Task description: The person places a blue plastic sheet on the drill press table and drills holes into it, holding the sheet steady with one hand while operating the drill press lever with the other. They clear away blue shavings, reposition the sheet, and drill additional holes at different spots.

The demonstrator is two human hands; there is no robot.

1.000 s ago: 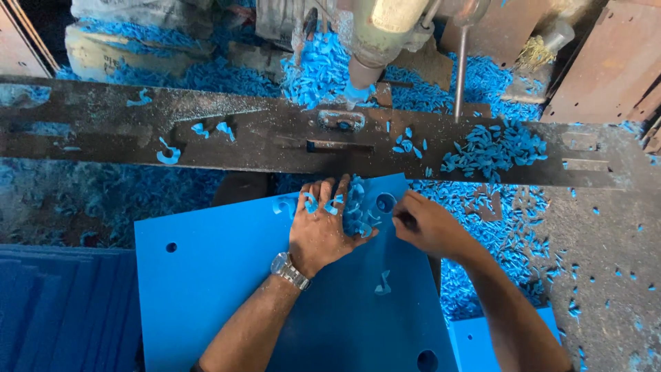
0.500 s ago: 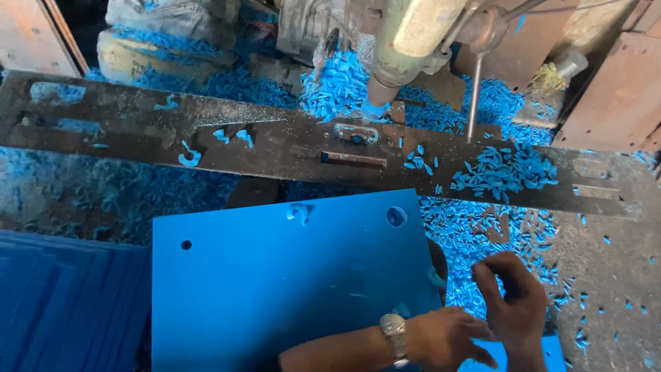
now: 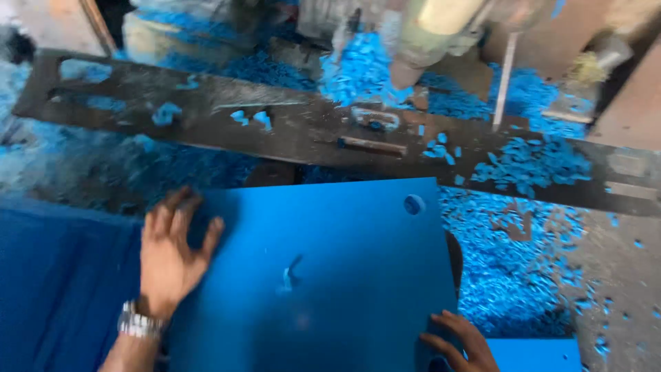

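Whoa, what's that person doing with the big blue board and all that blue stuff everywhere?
A person is handling a flat blue sheet with both bare hands. The left hand, with a wristwatch, lies spread flat on the sheet's left edge. The right hand touches its lower right corner. The sheet has a round hole near its top right corner. Blue shavings lie scattered over the dark metal bar beyond it.

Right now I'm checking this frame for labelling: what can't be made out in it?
- Right hand: cut off by the bottom edge of the head view; only fingers show on the blue sheet.
- Left hand: blurred by motion; its grip on the sheet's left edge is unclear.
- Machine: cropped by the top edge and blurred.
- Mark on the sheet: too smeared to tell chip from dent.
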